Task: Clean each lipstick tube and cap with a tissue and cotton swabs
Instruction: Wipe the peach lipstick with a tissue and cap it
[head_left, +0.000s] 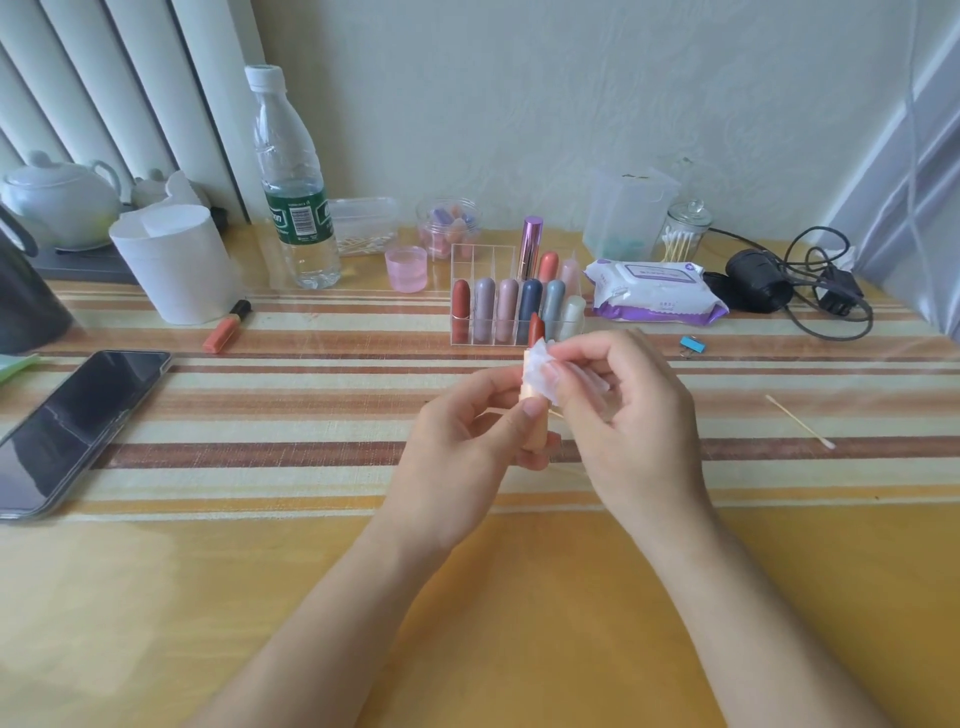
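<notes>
Over the striped tablecloth (311, 395), the left hand (467, 447) gripped an uncapped peach lipstick tube (536, 441) upright while the right hand (628, 415) pinched a tissue (540, 371) round its collar. Behind, the organizer (470, 254) held several capped lipsticks, probably still uncleaned. A cotton swab (800, 421) lay to the right.
</notes>
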